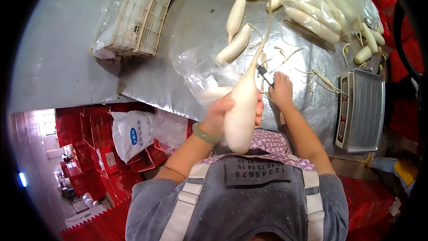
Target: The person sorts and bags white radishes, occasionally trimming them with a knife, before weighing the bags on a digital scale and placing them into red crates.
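My left hand (pixel 219 115) is wrapped round a large white daikon radish (pixel 241 111); its fingertips show on the far side. The radish stands tilted, thick end toward me, its long thin root pointing away. Just right of that root, my right hand (pixel 281 90) is closed on a small black tool (pixel 265 75); its exact kind is not clear. Beyond my left hand lies a clear plastic bag (pixel 203 73), and a pale radish (pixel 216 93) shows beside it. Farther off, two white radishes (pixel 235 18) (pixel 235 44) rest on the metal table (pixel 191 31).
Thin root trimmings (pixel 327 80) are scattered on the table. Bagged radishes (pixel 312 13) are heaped at the far right. A scale (pixel 362 109) stands at the right edge, a white plastic crate (pixel 138 15) at the far left. Red crates (pixel 84 151) and a white bag (pixel 132 134) are lower left.
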### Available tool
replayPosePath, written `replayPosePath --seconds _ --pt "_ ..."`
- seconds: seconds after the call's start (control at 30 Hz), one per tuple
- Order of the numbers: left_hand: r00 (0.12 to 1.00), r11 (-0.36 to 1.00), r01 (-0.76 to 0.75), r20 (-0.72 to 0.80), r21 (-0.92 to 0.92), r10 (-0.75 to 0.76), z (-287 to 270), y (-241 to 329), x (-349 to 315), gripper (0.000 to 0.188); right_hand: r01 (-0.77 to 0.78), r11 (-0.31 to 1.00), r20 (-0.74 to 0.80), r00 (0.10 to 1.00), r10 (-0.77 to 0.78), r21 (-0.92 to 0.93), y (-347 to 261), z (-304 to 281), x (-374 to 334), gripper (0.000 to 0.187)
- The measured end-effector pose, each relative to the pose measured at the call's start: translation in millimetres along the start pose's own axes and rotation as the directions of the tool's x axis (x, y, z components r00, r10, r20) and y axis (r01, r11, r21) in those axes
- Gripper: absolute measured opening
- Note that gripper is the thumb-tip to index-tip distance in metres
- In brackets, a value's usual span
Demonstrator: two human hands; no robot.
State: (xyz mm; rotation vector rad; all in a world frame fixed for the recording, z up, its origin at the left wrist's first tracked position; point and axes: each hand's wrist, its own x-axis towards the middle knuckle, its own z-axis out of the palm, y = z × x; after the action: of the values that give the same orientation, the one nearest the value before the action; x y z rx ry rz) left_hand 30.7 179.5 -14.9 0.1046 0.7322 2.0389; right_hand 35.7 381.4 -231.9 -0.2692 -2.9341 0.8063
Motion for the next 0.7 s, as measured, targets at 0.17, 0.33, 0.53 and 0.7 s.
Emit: replayPosePath --seconds 0.17,0.33,0.53,0.7 --pt "0.996 0.975 -0.081 0.043 0.205 0.074 -24.5 28.4 -10.5 0.072 -0.112 0.944 -0.099 0.984 0.149 0.309 -42.9 -32.3 -15.8 0.061" --pt "0.974 0.858 -0.182 -0.035 0.481 0.226 -36.8 40.4 -21.8 0.072 -0.312 0.112 0.326 0.933 -0.151 0.943 -124.4 -109.8 -53.8 0.063" --pt "0.94 0.813 -0.31 0.033 0.493 0.339 -29.4 28.5 -4.4 0.057 -0.017 0.734 0.055 0.998 -0.028 0.678 -177.9 -123.5 -73.7 0.095" --pt "0.907 0.762 -0.398 0.093 0.51 0.412 -13.1 21.5 17.4 0.055 -0.157 0.358 0.168 0.986 0.002 0.92 -147.2 -124.6 -86.6 0.081"
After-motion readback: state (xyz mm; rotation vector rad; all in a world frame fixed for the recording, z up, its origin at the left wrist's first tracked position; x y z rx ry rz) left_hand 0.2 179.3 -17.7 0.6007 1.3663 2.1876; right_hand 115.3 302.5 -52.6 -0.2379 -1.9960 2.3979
